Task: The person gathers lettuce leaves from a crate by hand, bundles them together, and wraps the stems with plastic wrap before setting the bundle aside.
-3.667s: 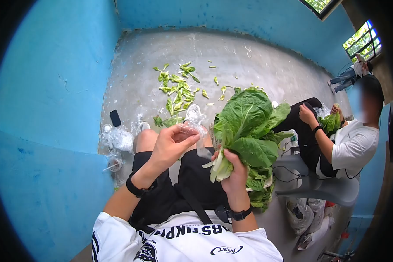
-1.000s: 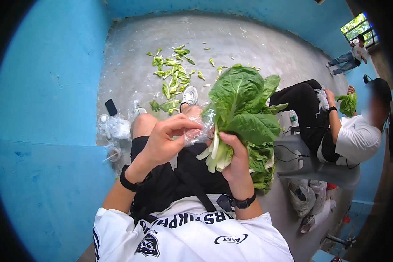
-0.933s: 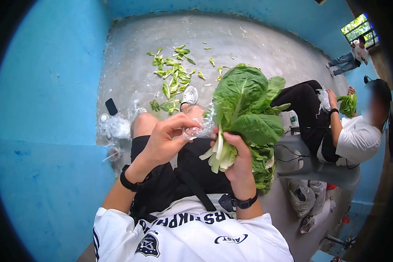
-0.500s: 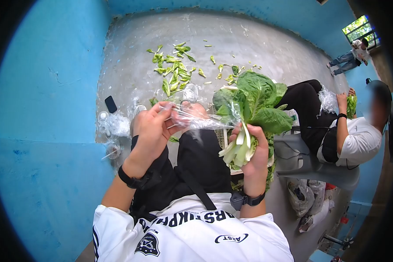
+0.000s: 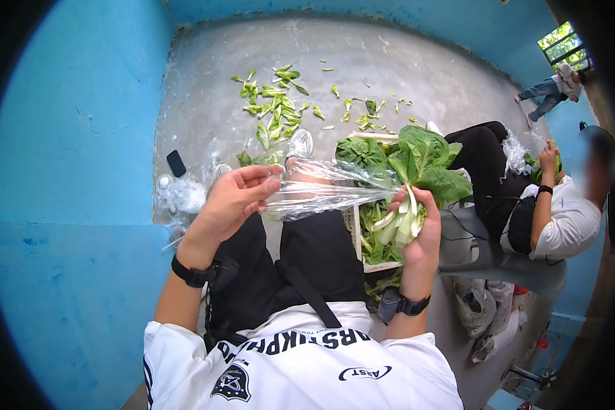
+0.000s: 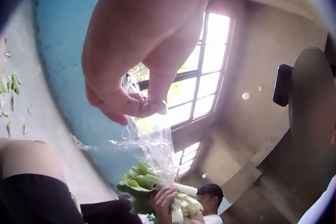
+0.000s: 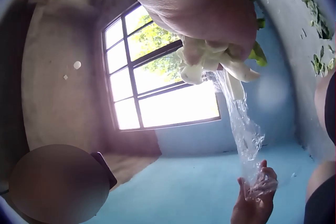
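Observation:
My right hand (image 5: 422, 229) grips a bunch of leafy greens (image 5: 424, 164) by its pale stalks, the leaves pointing away from me. A sheet of clear plastic wrap (image 5: 335, 195) stretches from the stalks across to my left hand (image 5: 236, 201), which pinches its other end between thumb and fingers. In the left wrist view the plastic wrap (image 6: 155, 150) runs down from my fingertips to the stalks. From the right wrist, the stalk ends (image 7: 210, 66) stick out below my fist, and the plastic wrap (image 7: 244, 129) narrows toward my left hand (image 7: 255, 198).
A light crate (image 5: 383, 266) of greens stands right of my knees. Trimmed leaves (image 5: 277, 113) lie scattered on the floor (image 5: 212, 75). A phone (image 5: 175, 163) and crumpled plastic (image 5: 183, 196) are at the left. Another person (image 5: 560, 212) sits at the right, near plastic bags (image 5: 478, 307).
My left hand has drawn back to the left, pulling the crumpled plastic wrap out into a long stretched sheet. My right hand has shifted rightward with the greens, and the crate now shows.

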Action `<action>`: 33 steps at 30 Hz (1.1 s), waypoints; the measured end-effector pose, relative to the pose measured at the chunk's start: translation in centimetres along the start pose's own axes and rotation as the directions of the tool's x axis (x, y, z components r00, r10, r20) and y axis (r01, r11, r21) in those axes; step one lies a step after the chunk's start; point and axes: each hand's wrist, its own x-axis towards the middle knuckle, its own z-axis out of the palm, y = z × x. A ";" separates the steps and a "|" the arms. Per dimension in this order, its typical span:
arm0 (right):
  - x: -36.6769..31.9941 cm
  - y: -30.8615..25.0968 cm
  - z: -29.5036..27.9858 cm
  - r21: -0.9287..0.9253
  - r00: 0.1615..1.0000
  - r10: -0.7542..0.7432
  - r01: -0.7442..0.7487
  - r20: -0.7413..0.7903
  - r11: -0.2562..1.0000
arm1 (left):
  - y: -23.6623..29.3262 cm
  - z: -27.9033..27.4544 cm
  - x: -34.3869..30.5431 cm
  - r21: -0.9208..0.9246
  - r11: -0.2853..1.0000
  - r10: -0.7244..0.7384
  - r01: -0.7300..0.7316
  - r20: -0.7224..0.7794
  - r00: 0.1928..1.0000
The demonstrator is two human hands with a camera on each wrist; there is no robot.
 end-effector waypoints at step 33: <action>0.2 -1.3 -3.1 -0.186 0.975 -0.124 0.089 -0.184 0.978 | -2.3 -2.8 1.8 0.243 0.955 -0.186 0.168 0.053 0.981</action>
